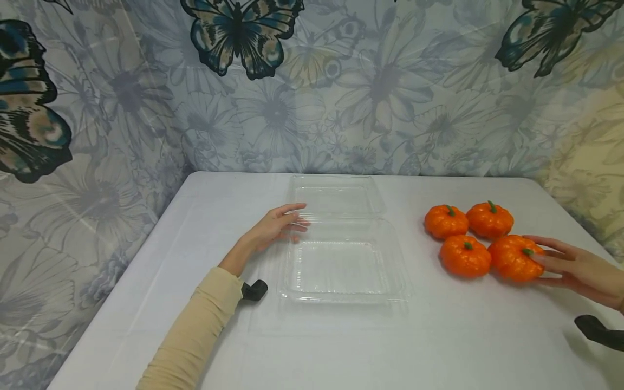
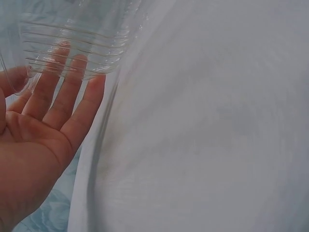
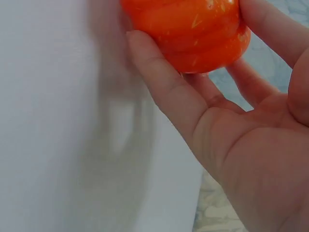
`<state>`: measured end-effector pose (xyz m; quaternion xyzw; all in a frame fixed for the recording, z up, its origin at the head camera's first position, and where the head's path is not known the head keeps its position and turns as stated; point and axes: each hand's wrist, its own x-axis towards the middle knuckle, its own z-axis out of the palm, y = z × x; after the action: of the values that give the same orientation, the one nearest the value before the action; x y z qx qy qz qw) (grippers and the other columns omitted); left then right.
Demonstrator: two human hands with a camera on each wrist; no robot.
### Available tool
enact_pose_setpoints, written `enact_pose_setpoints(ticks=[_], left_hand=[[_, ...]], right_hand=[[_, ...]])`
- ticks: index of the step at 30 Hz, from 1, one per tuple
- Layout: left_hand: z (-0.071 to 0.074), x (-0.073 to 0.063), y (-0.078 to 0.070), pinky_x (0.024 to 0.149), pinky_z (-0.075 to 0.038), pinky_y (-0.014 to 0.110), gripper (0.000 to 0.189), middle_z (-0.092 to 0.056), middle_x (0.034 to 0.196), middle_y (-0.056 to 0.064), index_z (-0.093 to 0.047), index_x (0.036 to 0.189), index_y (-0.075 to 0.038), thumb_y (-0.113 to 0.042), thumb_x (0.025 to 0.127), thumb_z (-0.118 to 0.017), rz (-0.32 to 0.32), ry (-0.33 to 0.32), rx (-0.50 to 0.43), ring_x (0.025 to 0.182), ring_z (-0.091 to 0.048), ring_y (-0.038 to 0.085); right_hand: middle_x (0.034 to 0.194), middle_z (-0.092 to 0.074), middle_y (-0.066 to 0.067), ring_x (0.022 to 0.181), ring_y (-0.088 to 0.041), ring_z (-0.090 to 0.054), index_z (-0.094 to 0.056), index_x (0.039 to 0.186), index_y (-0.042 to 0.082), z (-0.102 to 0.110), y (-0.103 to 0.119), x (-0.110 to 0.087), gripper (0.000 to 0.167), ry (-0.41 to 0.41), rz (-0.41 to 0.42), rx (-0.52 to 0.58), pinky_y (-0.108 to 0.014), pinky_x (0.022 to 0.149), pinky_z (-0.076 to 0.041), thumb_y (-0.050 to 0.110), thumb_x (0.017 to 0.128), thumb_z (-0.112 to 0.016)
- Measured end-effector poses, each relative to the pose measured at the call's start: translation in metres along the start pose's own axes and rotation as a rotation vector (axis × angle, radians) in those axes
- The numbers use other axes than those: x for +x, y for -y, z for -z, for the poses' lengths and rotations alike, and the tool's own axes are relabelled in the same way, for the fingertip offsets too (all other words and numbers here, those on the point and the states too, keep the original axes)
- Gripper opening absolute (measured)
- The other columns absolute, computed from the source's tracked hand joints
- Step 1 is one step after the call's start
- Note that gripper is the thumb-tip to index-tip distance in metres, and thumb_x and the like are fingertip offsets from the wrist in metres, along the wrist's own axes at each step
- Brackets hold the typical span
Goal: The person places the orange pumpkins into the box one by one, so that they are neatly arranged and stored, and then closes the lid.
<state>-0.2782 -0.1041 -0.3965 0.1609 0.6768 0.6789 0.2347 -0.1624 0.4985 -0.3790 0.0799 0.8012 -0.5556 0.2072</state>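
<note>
A clear plastic clamshell container point(image 1: 336, 265) lies unfolded on the table, its lid point(image 1: 336, 195) laid back toward the wall. My left hand point(image 1: 275, 227) is at the container's left side near the hinge. Its fairly straight fingers point(image 2: 67, 101) touch the ribbed plastic wall point(image 2: 77, 46), some of them showing through it. On the right, my right hand point(image 1: 575, 265) holds an orange toy pumpkin point(image 1: 514, 259) with a green stem, thumb and fingers spread round its sides. The right wrist view shows the same pumpkin point(image 3: 193, 34) between the fingers; whether it is lifted I cannot tell.
Several pumpkins sit together: one at the back left point(image 1: 445, 223), one at the back right point(image 1: 489, 221), one at the front left point(image 1: 465, 257). A white cloth covers the table point(image 1: 312, 346). Behind it hangs a butterfly-and-flower fabric point(image 1: 312, 108).
</note>
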Motion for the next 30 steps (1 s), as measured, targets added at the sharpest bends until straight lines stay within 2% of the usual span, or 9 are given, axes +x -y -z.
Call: enact_pose_setpoints(ticks=[2,4,9,10,12,18,22,27,30], left_hand=[[0.000,0.000,0.000,0.079,-0.052,0.037,0.045,-0.057,0.126,0.022,-0.034,0.147,-0.006,-0.016,0.104,-0.040,-0.005,-0.001,-0.001,0.113,-0.057,0.030],[0.000,0.000,0.001,0.078,-0.052,0.036,0.045,-0.057,0.126,0.023,-0.034,0.147,-0.006,-0.016,0.104,-0.040,-0.010,-0.001,-0.001,0.113,-0.057,0.030],[0.002,-0.001,0.004,0.078,-0.052,0.036,0.045,-0.057,0.126,0.022,-0.034,0.147,-0.005,-0.017,0.104,-0.041,-0.012,-0.001,0.004,0.113,-0.057,0.029],[0.002,-0.001,0.005,0.078,-0.052,0.035,0.045,-0.057,0.126,0.022,-0.034,0.147,-0.006,-0.017,0.104,-0.041,-0.011,-0.002,0.006,0.113,-0.057,0.029],[0.002,-0.002,0.005,0.079,-0.052,0.036,0.045,-0.058,0.126,0.021,-0.034,0.147,-0.006,-0.017,0.104,-0.041,-0.010,-0.002,0.008,0.113,-0.057,0.029],[0.002,-0.001,0.006,0.079,-0.052,0.036,0.045,-0.058,0.125,0.021,-0.035,0.147,-0.007,-0.018,0.104,-0.041,-0.022,0.000,0.003,0.112,-0.058,0.029],[0.002,0.000,0.006,0.079,-0.052,0.036,0.046,-0.058,0.125,0.021,-0.034,0.147,-0.005,-0.019,0.104,-0.042,-0.031,0.007,0.001,0.112,-0.058,0.028],[0.002,0.000,0.005,0.078,-0.052,0.036,0.046,-0.058,0.124,0.021,-0.033,0.147,-0.004,-0.018,0.104,-0.042,-0.039,0.010,-0.004,0.111,-0.058,0.028],[0.002,0.000,0.005,0.077,-0.052,0.036,0.045,-0.058,0.125,0.022,-0.034,0.147,-0.004,-0.017,0.104,-0.042,-0.037,0.009,-0.005,0.111,-0.058,0.028]], right_hand=[[0.108,-0.040,0.026,0.086,0.006,-0.056,-0.022,0.139,0.036,0.003,0.003,0.001,0.044,-0.022,0.046,0.036,-0.041,0.076,-0.054,0.020,0.103,-0.043],[0.110,-0.039,0.026,0.086,0.006,-0.056,-0.027,0.133,0.040,0.003,0.010,0.001,0.040,-0.038,0.089,0.060,-0.039,0.073,-0.055,0.018,0.103,-0.043],[0.113,-0.043,0.021,0.090,0.004,-0.058,-0.034,0.132,0.035,-0.003,0.027,0.000,0.042,-0.010,0.219,0.200,-0.034,0.069,-0.056,0.006,0.103,-0.041],[0.113,-0.047,0.022,0.091,0.002,-0.059,-0.039,0.127,0.034,-0.004,0.029,0.000,0.040,0.005,0.252,0.248,-0.034,0.068,-0.056,0.002,0.102,-0.040],[0.113,-0.051,0.021,0.092,-0.001,-0.060,-0.044,0.127,0.033,-0.007,0.034,0.000,0.044,0.023,0.290,0.289,-0.034,0.068,-0.056,-0.002,0.101,-0.040],[0.115,-0.056,0.019,0.095,-0.002,-0.060,-0.046,0.126,0.031,-0.016,0.052,0.004,0.044,0.045,0.327,0.267,-0.032,0.070,-0.056,-0.004,0.100,-0.040],[0.121,-0.046,0.017,0.098,0.001,-0.058,-0.040,0.133,0.029,-0.024,0.063,0.010,0.045,0.049,0.324,0.221,-0.029,0.073,-0.055,-0.002,0.100,-0.041],[0.129,-0.032,0.007,0.101,0.005,-0.054,-0.032,0.142,0.027,-0.035,0.078,0.017,0.050,0.048,0.307,0.166,-0.025,0.075,-0.053,0.001,0.101,-0.043],[0.131,-0.032,0.008,0.104,0.005,-0.052,-0.031,0.144,0.028,-0.043,0.089,0.020,0.051,0.046,0.311,0.083,-0.022,0.077,-0.052,0.003,0.101,-0.043]])
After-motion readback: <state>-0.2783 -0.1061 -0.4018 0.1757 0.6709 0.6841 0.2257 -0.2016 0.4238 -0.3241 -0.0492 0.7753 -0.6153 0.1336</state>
